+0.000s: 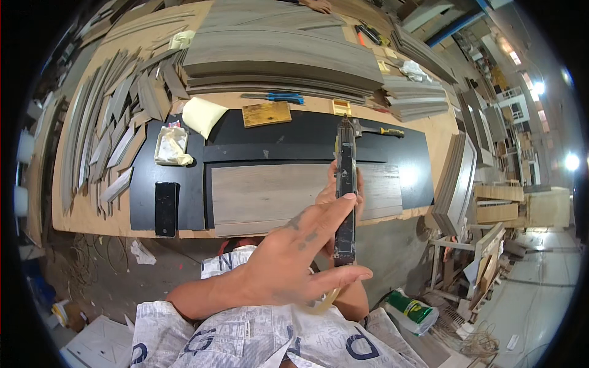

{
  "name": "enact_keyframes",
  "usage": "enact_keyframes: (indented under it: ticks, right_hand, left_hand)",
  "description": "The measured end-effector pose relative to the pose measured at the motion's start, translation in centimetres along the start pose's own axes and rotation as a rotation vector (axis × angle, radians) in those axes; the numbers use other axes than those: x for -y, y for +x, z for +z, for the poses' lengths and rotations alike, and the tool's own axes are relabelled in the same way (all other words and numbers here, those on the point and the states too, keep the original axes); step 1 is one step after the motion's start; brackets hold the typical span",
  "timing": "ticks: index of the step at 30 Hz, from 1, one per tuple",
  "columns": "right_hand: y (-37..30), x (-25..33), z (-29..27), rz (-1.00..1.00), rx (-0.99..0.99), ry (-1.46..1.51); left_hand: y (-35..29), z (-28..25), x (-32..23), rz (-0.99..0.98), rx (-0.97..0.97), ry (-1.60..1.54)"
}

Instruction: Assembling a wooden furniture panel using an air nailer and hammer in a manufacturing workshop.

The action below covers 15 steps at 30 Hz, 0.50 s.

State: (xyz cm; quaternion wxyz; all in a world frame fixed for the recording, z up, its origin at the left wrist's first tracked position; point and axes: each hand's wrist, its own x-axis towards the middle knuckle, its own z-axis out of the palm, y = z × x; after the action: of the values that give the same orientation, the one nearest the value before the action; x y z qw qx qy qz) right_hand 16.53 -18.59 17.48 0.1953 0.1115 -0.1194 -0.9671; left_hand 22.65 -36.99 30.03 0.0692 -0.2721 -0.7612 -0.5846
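A black nail gun (pixel 346 165), seen edge-on, points away from me above the work table. My right hand (pixel 330 187) is partly hidden behind it, with fingers wrapped round it on both sides. My left hand (pixel 300 242) reaches across from the left. Its index finger lies stretched on the gun's black body, and its thumb sticks out below the near end. A pale yellowish hose (pixel 328 302) curves under the left hand. Beneath the gun, a grey wood-grain board (pixel 270 190) lies on a black panel (pixel 178 138).
On the table lie a phone (pixel 165 208), a white tray (pixel 172 146), a wood block (pixel 266 115), a hammer (pixel 386 131), and a small yellow box (pixel 341 107). Grey boards (pixel 276 52) are stacked behind, with loose strips (pixel 116 116) at left. Another person's hand (pixel 318 5) shows at the far edge.
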Motion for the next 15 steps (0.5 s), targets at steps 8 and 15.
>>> enact_keyframes:
  ticks: [8, 15]
  right_hand:
    - [-1.8, 6.2, 0.4, -0.047, 0.249, 0.183]
    - [-6.9, 18.8, -0.7, -0.291, 0.364, 0.15]
  left_hand:
    - [2.2, 2.1, -2.4, -0.047, 0.164, 0.078]
    - [9.0, 9.3, 4.1, -0.193, 0.171, -0.245]
